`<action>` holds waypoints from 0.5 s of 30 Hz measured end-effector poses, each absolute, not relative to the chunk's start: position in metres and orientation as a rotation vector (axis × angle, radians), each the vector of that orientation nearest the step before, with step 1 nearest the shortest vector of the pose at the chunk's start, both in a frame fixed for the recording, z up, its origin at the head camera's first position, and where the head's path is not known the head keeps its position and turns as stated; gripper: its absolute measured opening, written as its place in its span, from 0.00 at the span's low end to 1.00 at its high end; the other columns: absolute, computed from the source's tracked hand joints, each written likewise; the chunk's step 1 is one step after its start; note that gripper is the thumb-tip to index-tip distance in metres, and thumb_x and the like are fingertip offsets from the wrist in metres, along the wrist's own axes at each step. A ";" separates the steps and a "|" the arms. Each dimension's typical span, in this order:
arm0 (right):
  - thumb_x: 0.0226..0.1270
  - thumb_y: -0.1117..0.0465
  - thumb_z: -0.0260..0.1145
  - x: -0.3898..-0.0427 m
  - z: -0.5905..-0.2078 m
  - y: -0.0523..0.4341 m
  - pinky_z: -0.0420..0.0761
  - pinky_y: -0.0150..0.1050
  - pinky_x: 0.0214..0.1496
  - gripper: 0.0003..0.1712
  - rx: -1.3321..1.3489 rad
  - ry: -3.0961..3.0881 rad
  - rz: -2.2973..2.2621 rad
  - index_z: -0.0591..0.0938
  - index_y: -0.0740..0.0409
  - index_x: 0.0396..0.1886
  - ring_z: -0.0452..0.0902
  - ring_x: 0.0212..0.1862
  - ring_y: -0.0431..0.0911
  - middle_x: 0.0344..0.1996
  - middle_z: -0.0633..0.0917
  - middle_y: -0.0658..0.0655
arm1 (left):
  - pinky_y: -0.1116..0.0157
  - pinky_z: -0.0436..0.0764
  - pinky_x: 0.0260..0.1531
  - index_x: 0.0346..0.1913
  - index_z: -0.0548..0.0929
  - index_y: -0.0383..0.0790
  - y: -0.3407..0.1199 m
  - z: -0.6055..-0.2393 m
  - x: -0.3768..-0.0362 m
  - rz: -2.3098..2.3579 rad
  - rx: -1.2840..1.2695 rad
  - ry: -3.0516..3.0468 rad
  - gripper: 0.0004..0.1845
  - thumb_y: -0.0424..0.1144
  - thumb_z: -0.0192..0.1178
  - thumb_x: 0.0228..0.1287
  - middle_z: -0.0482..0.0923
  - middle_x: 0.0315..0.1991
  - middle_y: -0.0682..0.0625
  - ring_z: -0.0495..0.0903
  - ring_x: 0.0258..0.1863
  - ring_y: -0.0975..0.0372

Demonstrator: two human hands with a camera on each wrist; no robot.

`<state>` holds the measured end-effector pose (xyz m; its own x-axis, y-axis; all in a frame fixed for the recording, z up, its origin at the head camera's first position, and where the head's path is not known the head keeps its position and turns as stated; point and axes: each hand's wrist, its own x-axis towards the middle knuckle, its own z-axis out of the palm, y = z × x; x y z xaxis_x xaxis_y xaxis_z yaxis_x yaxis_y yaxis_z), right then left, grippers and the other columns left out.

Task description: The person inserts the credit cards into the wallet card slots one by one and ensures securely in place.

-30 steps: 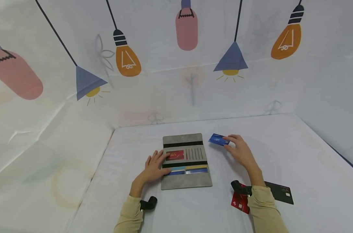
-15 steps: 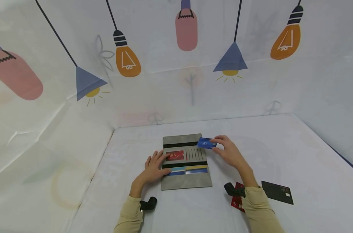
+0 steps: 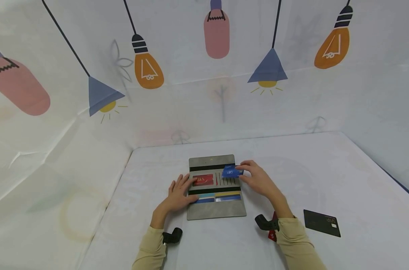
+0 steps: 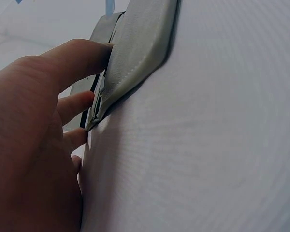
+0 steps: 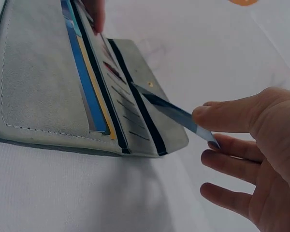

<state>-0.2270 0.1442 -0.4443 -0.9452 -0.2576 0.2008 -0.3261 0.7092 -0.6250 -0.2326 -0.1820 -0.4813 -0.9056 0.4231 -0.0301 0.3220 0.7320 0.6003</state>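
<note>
A grey wallet (image 3: 221,213) lies unfolded on the white table. My left hand (image 3: 177,197) rests on its left edge with fingers spread; the thumb and fingertips touch the wallet (image 4: 140,46) in the left wrist view. A red VIP card (image 3: 203,180) sits in the wallet's left middle section, near those fingertips. Between thumb and fingers, my right hand (image 3: 260,182) pinches a blue card (image 3: 230,171) over the row of slots at the right. Seen from the right wrist, the blue card (image 5: 171,112) is tilted, its far end close above the slots (image 5: 128,108).
Blue and yellow cards (image 3: 228,196) fill the wallet's lower pockets. A black VIP card (image 3: 322,222) lies on the table at the right. Another red card (image 3: 272,235) is partly hidden beneath the right forearm. White fabric walls (image 3: 224,112) with printed lamps enclose the table.
My right hand has carried the blue card leftward and slightly nearer to me, from beside the wallet to above its right slots. The left hand has stayed put.
</note>
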 end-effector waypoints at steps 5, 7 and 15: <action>0.69 0.65 0.64 -0.226 -0.444 0.143 0.70 0.61 0.65 0.20 0.534 -2.819 1.052 0.81 0.61 0.59 0.70 0.64 0.63 0.61 0.74 0.67 | 0.41 0.35 0.72 0.74 0.65 0.46 -0.182 -0.481 -0.232 0.914 0.595 2.769 0.37 0.52 0.60 0.64 0.49 0.79 0.41 0.37 0.79 0.45; 0.69 0.66 0.64 -0.226 -0.445 0.142 0.71 0.60 0.65 0.19 0.550 -2.831 1.040 0.81 0.61 0.59 0.70 0.64 0.63 0.61 0.74 0.67 | 0.41 0.35 0.72 0.74 0.65 0.46 -0.182 -0.481 -0.232 0.913 0.595 2.772 0.37 0.52 0.60 0.64 0.49 0.79 0.41 0.37 0.79 0.45; 0.69 0.66 0.63 -0.224 -0.441 0.137 0.71 0.59 0.65 0.19 0.572 -2.879 0.982 0.81 0.61 0.59 0.70 0.65 0.63 0.63 0.72 0.67 | 0.42 0.35 0.72 0.74 0.65 0.48 -0.182 -0.483 -0.233 0.900 0.595 2.779 0.37 0.53 0.60 0.64 0.49 0.79 0.42 0.37 0.79 0.45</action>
